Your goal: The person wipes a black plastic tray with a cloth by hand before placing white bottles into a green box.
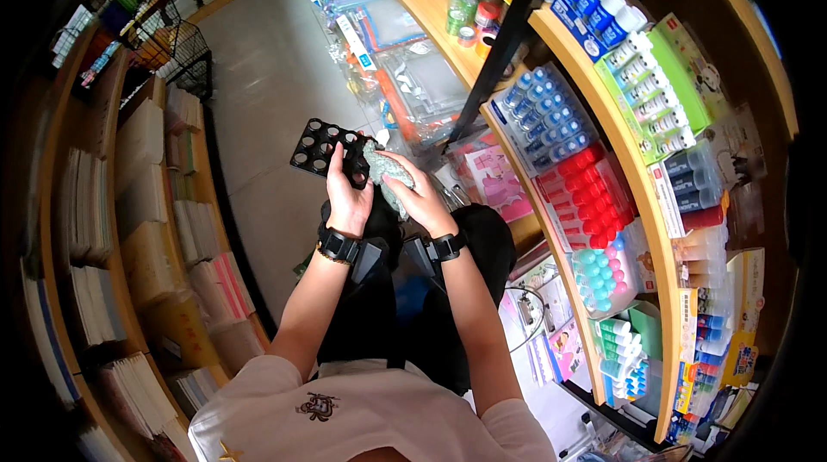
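Observation:
In front of my body, my left hand [349,196] grips a black tray with rows of round holes [319,146], its fingers behind and along the tray's near side. My right hand [421,198] is closed around a crumpled grey-green cloth [389,174], which it presses against the tray's right end. Part of the tray is covered by the cloth and my fingers. Both wrists wear black straps with dark box-like pieces.
To the right, wooden shelves hold blue-capped bottles [544,121], red-capped tubes [593,190] and pastel round-topped items [600,279]. Shelves of stacked books and paper [90,203] stand on the left. Clear plastic pouches [422,74] lie ahead beside the grey floor [258,109]. A black wire basket [185,53] is far left.

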The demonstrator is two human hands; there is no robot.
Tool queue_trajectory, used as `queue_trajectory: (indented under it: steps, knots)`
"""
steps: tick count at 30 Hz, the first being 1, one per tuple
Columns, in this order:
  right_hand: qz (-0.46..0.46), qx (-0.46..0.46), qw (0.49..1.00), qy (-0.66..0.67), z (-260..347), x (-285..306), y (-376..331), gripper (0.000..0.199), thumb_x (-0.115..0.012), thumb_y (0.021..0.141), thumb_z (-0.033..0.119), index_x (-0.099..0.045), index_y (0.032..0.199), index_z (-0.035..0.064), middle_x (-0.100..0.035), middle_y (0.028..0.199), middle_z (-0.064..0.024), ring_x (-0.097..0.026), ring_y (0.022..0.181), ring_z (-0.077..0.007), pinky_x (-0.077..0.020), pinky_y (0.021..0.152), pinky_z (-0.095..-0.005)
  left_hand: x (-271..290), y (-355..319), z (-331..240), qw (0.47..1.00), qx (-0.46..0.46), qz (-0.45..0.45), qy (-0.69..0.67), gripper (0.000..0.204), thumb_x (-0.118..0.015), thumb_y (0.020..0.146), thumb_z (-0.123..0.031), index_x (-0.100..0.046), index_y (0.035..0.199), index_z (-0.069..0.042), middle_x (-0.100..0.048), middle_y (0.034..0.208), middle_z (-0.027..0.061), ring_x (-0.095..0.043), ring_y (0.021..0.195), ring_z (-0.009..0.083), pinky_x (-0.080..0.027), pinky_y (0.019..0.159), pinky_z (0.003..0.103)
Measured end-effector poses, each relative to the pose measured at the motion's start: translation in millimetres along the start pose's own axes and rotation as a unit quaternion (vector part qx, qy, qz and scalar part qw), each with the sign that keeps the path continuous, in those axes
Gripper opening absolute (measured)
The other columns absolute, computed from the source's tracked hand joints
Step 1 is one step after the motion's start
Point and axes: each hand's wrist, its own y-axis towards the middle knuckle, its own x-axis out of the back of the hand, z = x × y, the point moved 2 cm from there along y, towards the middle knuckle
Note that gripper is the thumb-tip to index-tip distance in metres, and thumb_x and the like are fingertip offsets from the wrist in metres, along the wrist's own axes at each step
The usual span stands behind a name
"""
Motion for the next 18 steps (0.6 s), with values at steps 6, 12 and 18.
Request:
queue_trajectory:
  steps: [6, 12, 18]
  knots:
    - [-0.030, -0.016, 0.996, 0.083, -23, -12, 23, 0.032, -0.056, 0.087, 0.011, -0.052, 0.116, -0.0031, -0.060, 0.107, -0.0072, -0.053, 0.097, -0.0106, -0.0419, 0.086, -0.0252, 1, -4, -12, 0.998, -0.027, -0.047, 0.022, 0.032, -0.044, 0.093, -0.026, -0.056, 0.110, -0.002, -0.063, 0.104, 0.0092, -0.058, 0.099, 0.0221, -0.044, 0.090, 0.035]
    - [0.001, -0.063, 0.995, 0.076, -8, -3, 10, 0.034, -0.057, 0.087, 0.011, -0.053, 0.117, -0.0038, -0.060, 0.107, -0.0056, -0.053, 0.097, -0.0097, -0.0417, 0.087, -0.0241, 0, -6, -5, 0.997, -0.057, -0.016, -0.041, 0.034, -0.043, 0.092, -0.033, -0.055, 0.110, -0.007, -0.063, 0.104, 0.0078, -0.057, 0.098, 0.0225, -0.043, 0.090, 0.037]
    - [0.023, -0.035, 0.997, 0.061, 2, 28, -12, 0.037, -0.060, 0.085, 0.008, -0.053, 0.119, -0.0037, -0.060, 0.108, -0.0055, -0.053, 0.098, -0.0093, -0.0422, 0.087, -0.0239, -23, -16, 31, 0.996, -0.089, -0.015, 0.009, 0.047, -0.038, 0.095, -0.046, -0.051, 0.117, -0.007, -0.056, 0.112, 0.0052, -0.051, 0.104, 0.0186, -0.039, 0.093, 0.035]
